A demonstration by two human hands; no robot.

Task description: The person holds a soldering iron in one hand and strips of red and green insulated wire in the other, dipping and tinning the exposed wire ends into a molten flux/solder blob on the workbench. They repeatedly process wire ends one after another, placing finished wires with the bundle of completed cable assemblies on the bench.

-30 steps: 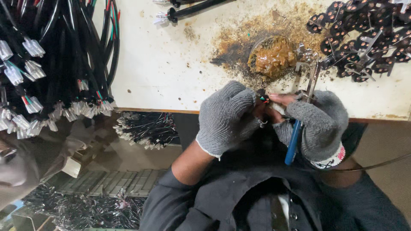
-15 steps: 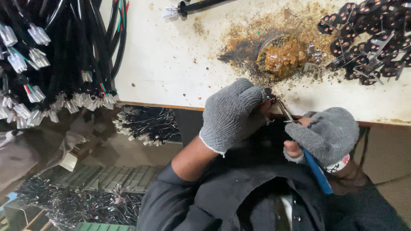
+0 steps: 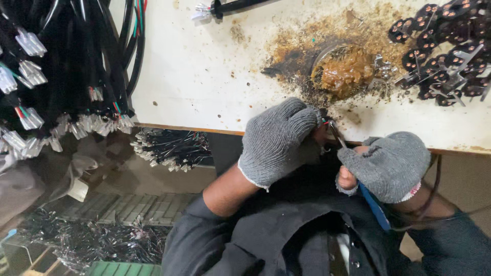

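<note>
Closest in, the right hand (image 3: 388, 166), in a grey fingerless glove, was curled around a blue-handled soldering tool (image 3: 372, 205), its thin tip (image 3: 335, 134) angled up toward the left hand (image 3: 279, 140). That gloved left hand was closed, pinching a small wired piece (image 3: 323, 122) at the edge of the white bench (image 3: 204, 76). Tip and bare fingertips sat almost touching; a slip there could have burned skin or glove. Just beyond, the open flux pot (image 3: 343, 69) stood in brown spatter, and farther off lay black connectors (image 3: 445, 51) and cable bundles (image 3: 56, 76), easy to snag.
</note>
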